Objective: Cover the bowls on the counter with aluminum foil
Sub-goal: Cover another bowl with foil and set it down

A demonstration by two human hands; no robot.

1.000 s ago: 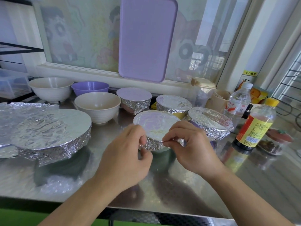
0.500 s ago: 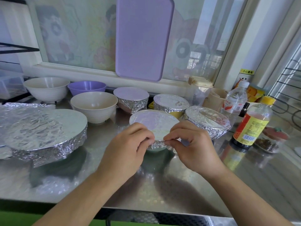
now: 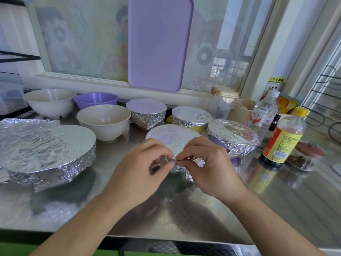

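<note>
Fingertips of your two hands meet at the near rim of the foil-covered bowl (image 3: 172, 138) in front of you: your left hand (image 3: 140, 174) and your right hand (image 3: 208, 167) are both pinched on the crumpled foil edge (image 3: 191, 169) that hangs down the bowl's near side. The foil over the bowl's top looks smooth and tight. That bowl stands on the steel surface (image 3: 276, 209), near its middle.

Just right of it sits a second covered bowl (image 3: 233, 140), its foil more wrinkled, and behind are two more wrapped bowls (image 3: 147, 112) (image 3: 191, 116). To your left a large foil-wrapped dish (image 3: 49, 154) rests on the surface. Three bowls are bare: a cream bowl (image 3: 104, 121) beside the wrapped ones, a purple bowl (image 3: 95, 100) behind it, and a white bowl (image 3: 49, 102) at the far left.

At the right stand a sauce bottle (image 3: 284, 139) with a yellow cap and a water bottle (image 3: 263, 112). A lilac tray (image 3: 159, 43) leans against the window.
</note>
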